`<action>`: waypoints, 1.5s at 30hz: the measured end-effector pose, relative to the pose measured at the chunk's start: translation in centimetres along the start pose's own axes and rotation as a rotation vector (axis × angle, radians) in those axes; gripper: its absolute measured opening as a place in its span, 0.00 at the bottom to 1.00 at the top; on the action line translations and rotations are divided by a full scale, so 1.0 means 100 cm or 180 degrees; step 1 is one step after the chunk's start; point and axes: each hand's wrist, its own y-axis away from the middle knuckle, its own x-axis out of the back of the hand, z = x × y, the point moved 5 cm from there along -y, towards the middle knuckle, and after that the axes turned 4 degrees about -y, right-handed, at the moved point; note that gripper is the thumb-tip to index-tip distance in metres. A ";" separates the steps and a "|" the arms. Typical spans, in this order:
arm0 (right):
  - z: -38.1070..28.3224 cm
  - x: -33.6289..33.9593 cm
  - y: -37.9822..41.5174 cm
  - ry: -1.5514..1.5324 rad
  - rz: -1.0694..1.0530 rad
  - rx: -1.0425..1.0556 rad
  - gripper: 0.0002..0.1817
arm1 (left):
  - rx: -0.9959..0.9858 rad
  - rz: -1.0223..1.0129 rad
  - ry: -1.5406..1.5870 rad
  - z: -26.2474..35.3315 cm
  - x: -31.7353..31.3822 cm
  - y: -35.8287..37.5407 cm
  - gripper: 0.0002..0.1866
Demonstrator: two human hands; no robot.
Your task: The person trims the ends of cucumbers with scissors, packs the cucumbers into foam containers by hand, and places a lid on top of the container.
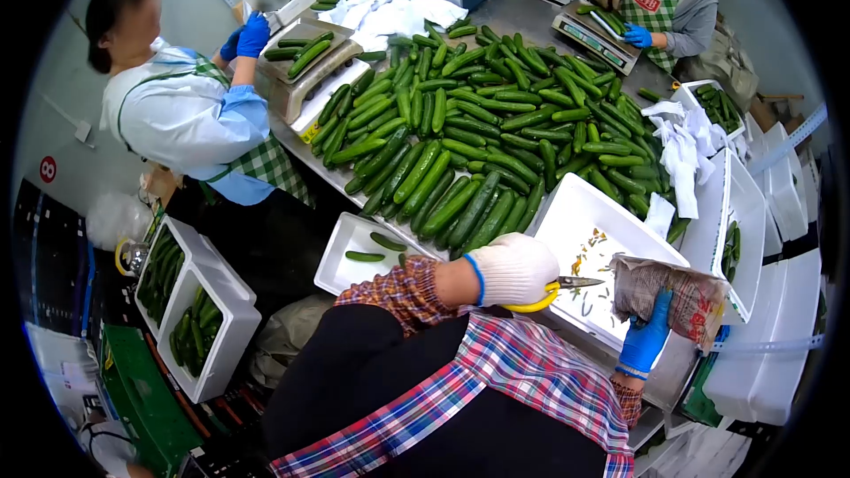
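My left hand point(512, 269), in a white knit glove, is closed on yellow-handled scissors point(536, 298) whose blades point right over a white foam box point(580, 212). Orange and green scraps point(589, 252) lie in that box. My right hand point(645, 334), in a blue glove, grips a crumpled brownish printed bag or wrapper point(671, 296) at the box's right end; its contents are hidden. A big heap of cucumbers point(496, 115) lies just beyond my hands. A small white tray point(335, 252) with a few cucumbers stands left of my left hand.
One person point(190, 115) stands at the left by a scale point(310, 80), another point(664, 0) at the back right by a second scale point(595, 39). White cloths point(686, 155) lie right of the heap. Foam boxes of cucumbers point(239, 319) stand lower left; more boxes point(748, 212) are at the right.
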 end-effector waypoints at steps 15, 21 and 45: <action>-0.016 0.096 0.108 0.1545 0.0908 0.0582 0.31 | -0.0569 -0.0699 0.0173 0.020 -0.035 -0.015 0.17; -0.006 0.143 0.187 -0.0366 0.2237 -0.0530 0.40 | -0.0758 -0.1274 0.0080 0.043 -0.052 -0.046 0.20; 0.119 0.522 0.236 -0.2176 0.3794 -0.1579 0.08 | -0.0171 -0.1686 0.0044 0.251 -0.135 -0.127 0.17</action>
